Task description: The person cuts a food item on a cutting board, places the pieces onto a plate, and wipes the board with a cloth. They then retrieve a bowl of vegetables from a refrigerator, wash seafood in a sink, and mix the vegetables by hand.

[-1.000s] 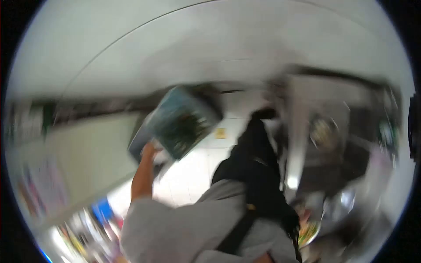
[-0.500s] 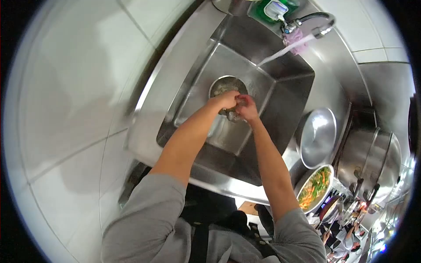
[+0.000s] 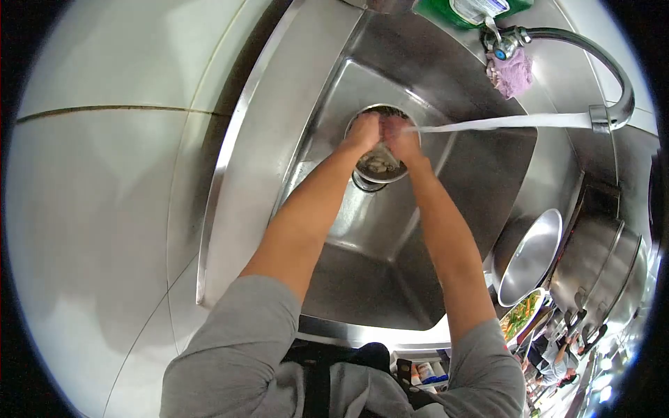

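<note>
A round metal bowl sits on the floor of the steel sink, beside the dark drain. Pale, lumpy pieces of food lie in it, of a kind I cannot make out. My left hand and my right hand reach side by side into the bowl's far half, knuckles close together. Their fingers point down and are hidden and blurred. A stream of water from the curved tap runs onto my right hand.
A green bottle and a pink cloth are by the tap base. To the right stand a metal bowl, a dish of cut carrots and greens and large pots. Other people are in the background.
Both hands have moved from the bowl's near side to its far part. The bowl's pale contents now show more. The view has shifted, and the water now meets my right hand.
</note>
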